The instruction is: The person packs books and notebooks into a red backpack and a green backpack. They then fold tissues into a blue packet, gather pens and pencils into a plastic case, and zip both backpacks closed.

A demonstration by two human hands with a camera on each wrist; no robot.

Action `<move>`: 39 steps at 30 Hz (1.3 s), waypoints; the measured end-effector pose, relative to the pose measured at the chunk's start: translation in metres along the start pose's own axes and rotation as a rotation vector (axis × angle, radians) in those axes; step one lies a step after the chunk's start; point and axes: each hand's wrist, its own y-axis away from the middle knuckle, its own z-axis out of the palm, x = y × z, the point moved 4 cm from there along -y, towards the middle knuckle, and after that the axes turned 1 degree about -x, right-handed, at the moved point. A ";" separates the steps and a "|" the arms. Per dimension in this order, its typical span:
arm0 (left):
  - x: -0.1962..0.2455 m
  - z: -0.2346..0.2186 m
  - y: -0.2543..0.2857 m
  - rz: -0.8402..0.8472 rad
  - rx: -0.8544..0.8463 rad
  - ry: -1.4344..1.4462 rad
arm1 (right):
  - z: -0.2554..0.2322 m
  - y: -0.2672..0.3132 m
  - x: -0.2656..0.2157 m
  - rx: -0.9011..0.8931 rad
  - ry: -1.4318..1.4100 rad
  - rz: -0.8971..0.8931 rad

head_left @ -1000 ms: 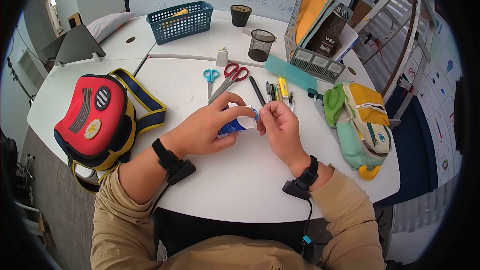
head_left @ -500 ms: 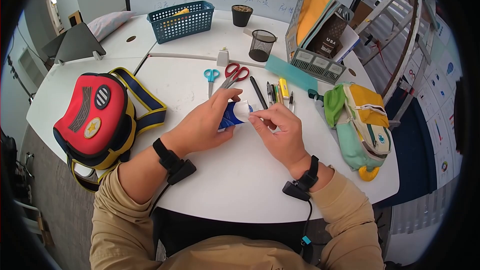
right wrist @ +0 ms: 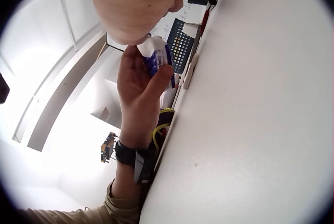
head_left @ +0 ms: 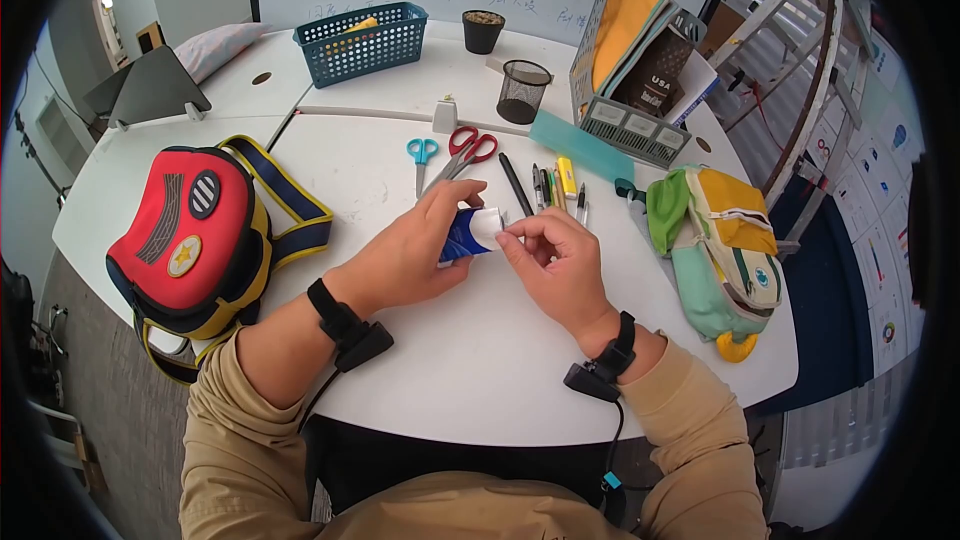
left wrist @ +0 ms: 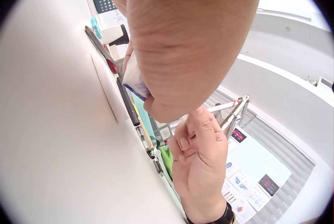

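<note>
A small blue and white tissue pack (head_left: 470, 233) is held over the table in my left hand (head_left: 405, 252), between the thumb below and the fingers above. Its white end faces right. At that end my right hand (head_left: 562, 265) pinches with thumb and index finger, the other fingers curled in. What lies between those fingertips is mostly hidden. Printed lettering on the pack (right wrist: 160, 59) shows in the right wrist view, with the left thumb across its side. In the left wrist view, the left hand covers most of the pack (left wrist: 135, 80).
Beyond the hands lie teal scissors (head_left: 422, 155), red-handled scissors (head_left: 468, 148), a black pen (head_left: 516, 185), several more pens and a yellow highlighter (head_left: 567, 177). A red backpack (head_left: 190, 230) sits left, a green and yellow pouch (head_left: 728, 250) right. A basket (head_left: 362, 50) and file holder (head_left: 632, 130) stand behind.
The left fingers have lifted and straightened, and the pack has turned so its white end shows more. My right hand has shifted slightly left, its fingertips now pinched at that end.
</note>
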 end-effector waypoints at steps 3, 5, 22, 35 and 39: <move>-0.001 0.002 0.000 0.011 0.015 0.024 | 0.001 0.001 0.004 -0.001 -0.030 0.008; -0.003 0.005 0.000 -0.019 0.025 0.050 | 0.002 0.002 0.005 0.006 -0.040 0.040; -0.005 0.013 0.001 -0.030 0.075 0.087 | 0.005 0.003 0.008 -0.046 -0.121 0.098; -0.005 0.014 0.000 -0.019 0.080 0.101 | 0.005 0.004 0.007 -0.111 -0.086 0.056; -0.004 0.013 -0.001 -0.007 0.049 0.094 | 0.005 0.001 0.005 -0.020 -0.170 0.077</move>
